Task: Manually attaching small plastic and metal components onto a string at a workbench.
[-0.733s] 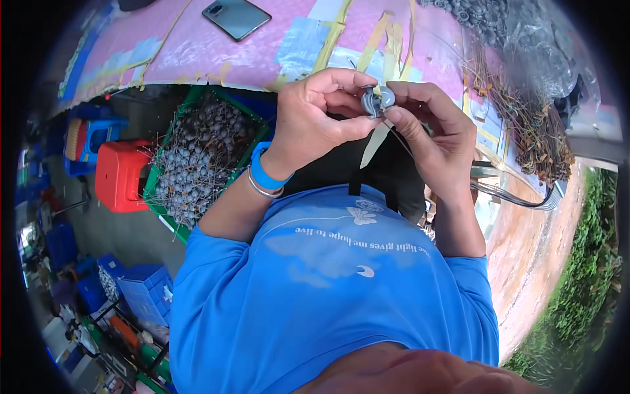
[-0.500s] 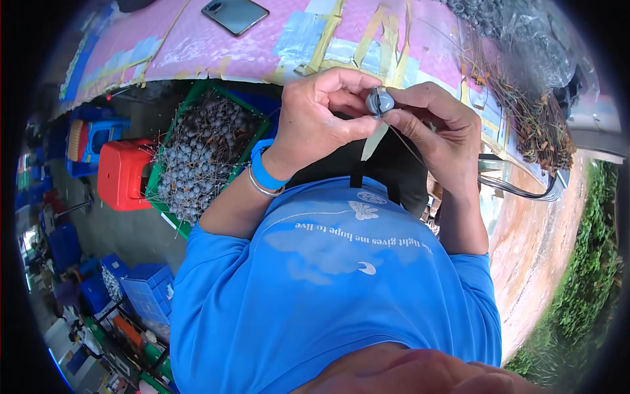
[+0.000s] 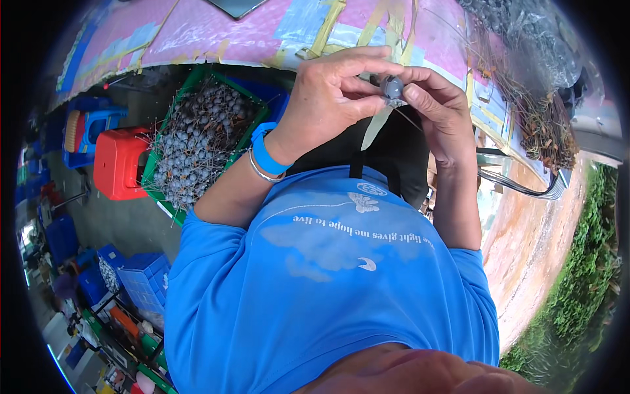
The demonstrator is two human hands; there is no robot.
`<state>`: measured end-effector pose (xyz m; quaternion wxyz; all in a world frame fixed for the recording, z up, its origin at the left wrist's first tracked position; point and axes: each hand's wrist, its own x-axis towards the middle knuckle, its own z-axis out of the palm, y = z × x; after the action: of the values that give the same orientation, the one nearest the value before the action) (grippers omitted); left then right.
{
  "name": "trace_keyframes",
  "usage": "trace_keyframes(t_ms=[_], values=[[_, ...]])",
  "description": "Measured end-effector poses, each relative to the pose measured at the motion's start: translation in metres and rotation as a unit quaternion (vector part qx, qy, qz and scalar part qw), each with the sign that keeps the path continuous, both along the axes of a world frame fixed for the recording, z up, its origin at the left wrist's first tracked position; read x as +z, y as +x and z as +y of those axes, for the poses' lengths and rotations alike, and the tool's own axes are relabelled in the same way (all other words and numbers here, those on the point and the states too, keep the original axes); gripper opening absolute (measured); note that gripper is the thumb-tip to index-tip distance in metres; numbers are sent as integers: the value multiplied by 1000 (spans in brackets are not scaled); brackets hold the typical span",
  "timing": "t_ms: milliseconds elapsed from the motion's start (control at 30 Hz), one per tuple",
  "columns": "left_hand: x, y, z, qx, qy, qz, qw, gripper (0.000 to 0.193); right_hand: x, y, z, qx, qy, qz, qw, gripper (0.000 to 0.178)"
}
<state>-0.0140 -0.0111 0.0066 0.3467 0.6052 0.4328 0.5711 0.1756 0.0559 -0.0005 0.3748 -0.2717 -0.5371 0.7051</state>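
A small shiny grey ball [image 3: 392, 88] is pinched between the fingertips of both my hands, just in front of the table edge. My left hand [image 3: 325, 92], with a blue band and a silver bangle at its wrist, grips the ball from the left. From the other side, thumb and fingers of my right hand [image 3: 443, 108] close on it. A thin wire runs down from the ball toward my right palm. Left of my left forearm, a green crate [image 3: 257, 125] holds many similar grey balls [image 3: 187, 154] on thin wires.
The table [image 3: 216, 43] has a pink, taped covering with a phone [image 3: 237, 5] at its far edge. A bundle of brown-tipped wires [image 3: 548, 134] lies at the right beside grey plastic wrapping [image 3: 525, 33]. A red stool [image 3: 118, 164] and blue bins [image 3: 144, 279] stand on the left.
Both hands have risen slightly in the picture with the ball, which is now turned so its dark slit no longer shows plainly. The phone has slipped mostly out of view at the top.
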Motion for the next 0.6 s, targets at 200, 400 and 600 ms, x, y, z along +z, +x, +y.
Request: trace_keyframes(t_ms=[200, 400, 600], values=[[-4, 8, 0, -54, -46, -55, 996, 47, 0, -8, -5, 56, -50, 105, 992, 29], [-2, 17, 1, -10, -54, -74, 996, 52, -10, -21, -8, -17, -55, 152, 987, 33], [-21, 7, 3, 68, -39, -46, 996, 35, -16, -27, -11, -140, 38, 43, 988, 17]])
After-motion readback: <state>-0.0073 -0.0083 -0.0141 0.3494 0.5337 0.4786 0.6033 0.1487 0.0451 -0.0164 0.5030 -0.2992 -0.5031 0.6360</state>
